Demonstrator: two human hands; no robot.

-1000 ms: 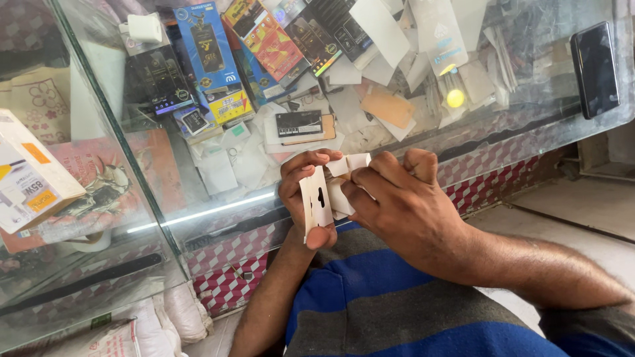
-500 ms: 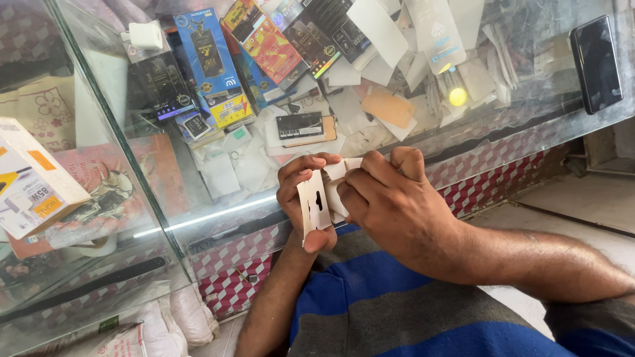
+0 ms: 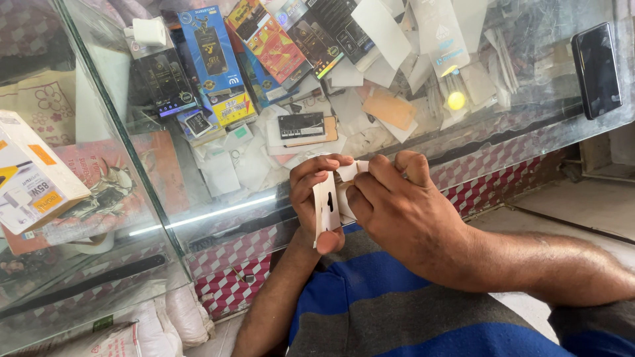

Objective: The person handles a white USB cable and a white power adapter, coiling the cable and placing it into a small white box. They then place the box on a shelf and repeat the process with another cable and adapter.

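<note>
Both my hands are raised in front of a glass counter (image 3: 218, 218), working on a small white cardboard package (image 3: 325, 205). My left hand (image 3: 311, 198) grips its flat white hang tab, which has a dark slot in it, thumb below and fingers over the top. My right hand (image 3: 410, 218) covers the rest of the package from the right, fingers curled on it. Most of the package is hidden under my right hand. My blue and grey striped shirt (image 3: 397, 311) fills the bottom.
Under the glass lie several colourful product boxes (image 3: 211, 53), white packets and a black card (image 3: 301, 125). A black phone (image 3: 596, 69) rests on the glass at the right. A white and orange box (image 3: 33, 178) sits at the left. White sacks (image 3: 172, 317) lie on the floor.
Both hands stay on the white package, shifting only slightly. The view has drifted a little.
</note>
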